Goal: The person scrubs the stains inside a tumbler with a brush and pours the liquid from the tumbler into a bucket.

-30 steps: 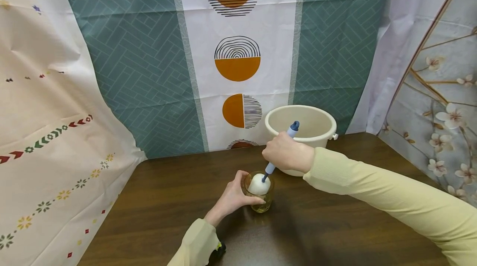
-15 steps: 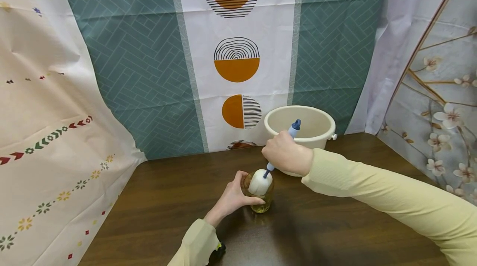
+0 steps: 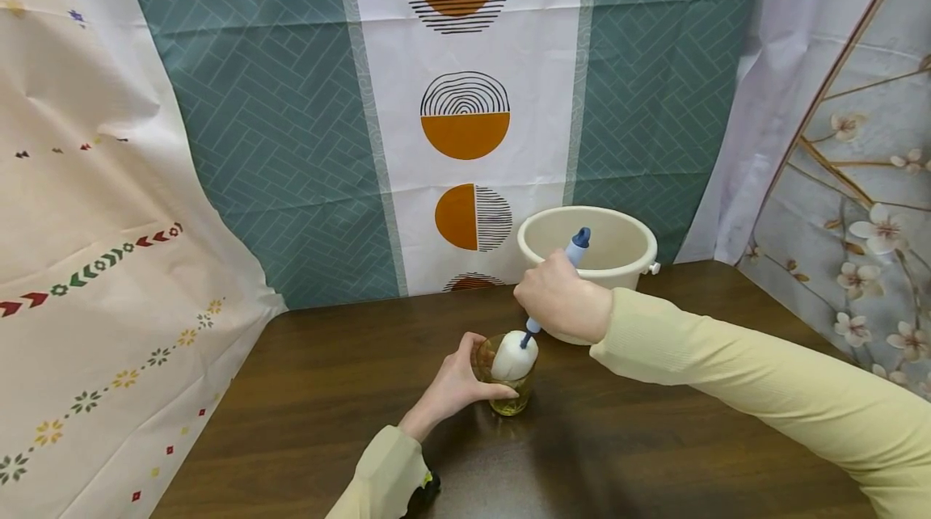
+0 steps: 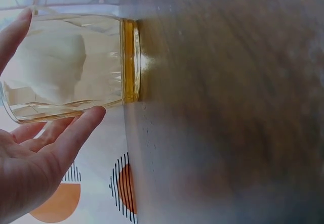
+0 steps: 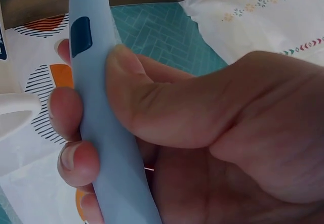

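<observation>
My left hand (image 3: pixel 452 381) holds an amber drinking glass (image 3: pixel 511 406) upright on the brown table, thumb on the near side and fingers round the far side. In the left wrist view, the hand (image 4: pixel 43 168) has its fingertips against the faceted wall of the glass (image 4: pixel 101 57). Inside the glass sits the white sponge head (image 3: pixel 515 357) of a cup brush, its top poking above the rim. My right hand (image 3: pixel 563 298) grips the brush's light-blue handle (image 5: pixel 114 128), which slants up and right. A dark-blue loop (image 3: pixel 581 237) tops the handle.
Behind my right hand stands a cream bucket (image 3: pixel 629 248) on the wooden table (image 3: pixel 327 390). Patterned cloths hang at the back (image 3: pixel 284 139), the left (image 3: pixel 109 204) and the right (image 3: pixel 858 244). A dark wrist strap (image 3: pixel 425 495) shows by the left sleeve.
The sponge head has shifted slightly right within the glass, and its handle has tipped a little to the right. My left hand keeps the glass in the same spot.
</observation>
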Available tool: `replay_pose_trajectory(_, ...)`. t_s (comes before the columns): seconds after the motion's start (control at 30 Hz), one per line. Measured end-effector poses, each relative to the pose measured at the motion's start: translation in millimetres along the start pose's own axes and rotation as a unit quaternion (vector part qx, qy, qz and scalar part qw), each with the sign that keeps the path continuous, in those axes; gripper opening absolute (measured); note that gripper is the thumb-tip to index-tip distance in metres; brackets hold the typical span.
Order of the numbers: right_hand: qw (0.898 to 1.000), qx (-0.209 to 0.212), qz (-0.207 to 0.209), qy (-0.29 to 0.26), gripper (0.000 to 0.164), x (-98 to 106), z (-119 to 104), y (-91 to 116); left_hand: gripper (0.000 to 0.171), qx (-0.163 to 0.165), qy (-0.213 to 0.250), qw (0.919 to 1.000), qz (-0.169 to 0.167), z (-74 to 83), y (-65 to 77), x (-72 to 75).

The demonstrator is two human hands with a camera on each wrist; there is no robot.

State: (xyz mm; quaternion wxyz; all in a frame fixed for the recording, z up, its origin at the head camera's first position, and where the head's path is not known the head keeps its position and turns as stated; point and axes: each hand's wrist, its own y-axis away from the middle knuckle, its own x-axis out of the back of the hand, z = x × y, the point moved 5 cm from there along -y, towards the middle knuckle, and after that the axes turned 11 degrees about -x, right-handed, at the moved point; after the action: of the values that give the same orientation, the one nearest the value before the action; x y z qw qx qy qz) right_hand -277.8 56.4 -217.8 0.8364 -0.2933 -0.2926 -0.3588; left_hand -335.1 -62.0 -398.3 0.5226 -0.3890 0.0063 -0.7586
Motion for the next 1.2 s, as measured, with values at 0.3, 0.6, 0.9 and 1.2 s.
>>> replay_pose_trajectory(0.3, 0.997, 0.016, -0.058, -0.056, 0.019, -4, 8, -2, 0.079, 0.004, 0.011, 0.9999, -0.003, -0.2, -0.4, -0.5)
replay_pose_trajectory(0.6, 0.995, 0.035, -0.045, -0.077, 0.020, -6, 11, -2, 0.079, -0.001, 0.014, 0.9999, -0.005, -0.4, -0.4, -0.8)
replay_pose_trajectory(0.9, 0.995, 0.028, -0.052, -0.085, 0.022, -7, 12, 1, 0.073, -0.017, 0.011, 0.9998, -0.002, 0.1, -0.6, -0.9)
replay_pose_trajectory(1.2, 0.996, 0.010, -0.033, -0.081, 0.016, -6, 13, 4, 0.073, -0.016, 0.009, 0.9998, 0.001, -0.3, 0.3, -1.2)
